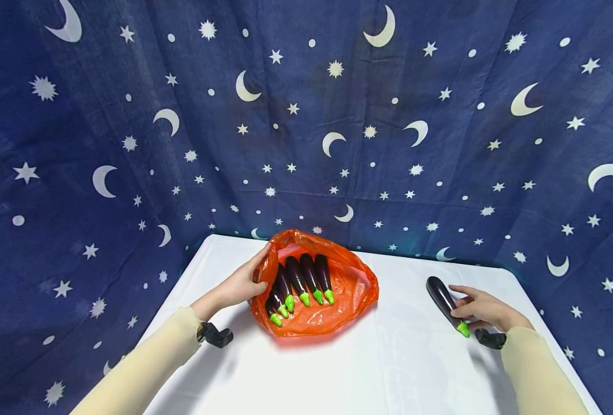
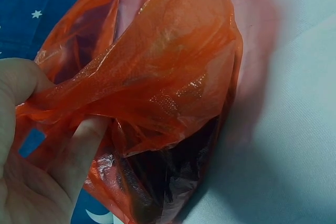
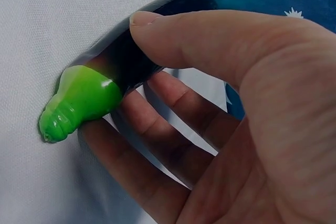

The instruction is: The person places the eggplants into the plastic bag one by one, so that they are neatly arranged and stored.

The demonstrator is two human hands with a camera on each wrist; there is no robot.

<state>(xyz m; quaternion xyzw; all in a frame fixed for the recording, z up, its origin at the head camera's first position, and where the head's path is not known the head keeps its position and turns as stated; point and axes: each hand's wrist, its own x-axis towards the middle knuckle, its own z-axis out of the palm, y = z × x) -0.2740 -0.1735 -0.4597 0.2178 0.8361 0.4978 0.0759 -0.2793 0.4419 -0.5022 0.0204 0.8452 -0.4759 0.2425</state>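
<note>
An orange plastic bag [image 1: 345,288] lies on the white table with its mouth spread toward me. Inside it several dark purple eggplants [image 1: 297,276] lie side by side, green stem ends facing me. My left hand [image 1: 241,283] holds the bag's left rim; in the left wrist view the thin film [image 2: 173,66] bunches between thumb and fingers. At the right of the table, my right hand [image 1: 485,308] grips a single eggplant [image 1: 443,297] between thumb and fingers. In the right wrist view the thumb lies across its dark body, with the fingers under it and the green cap [image 3: 86,95] showing.
The white table [image 1: 337,380] is cloth-covered and reaches back to a dark blue curtain [image 1: 306,115] printed with moons and stars. The same curtain closes in the left and right sides. A dark wrist camera [image 1: 217,335] juts from the left cuff.
</note>
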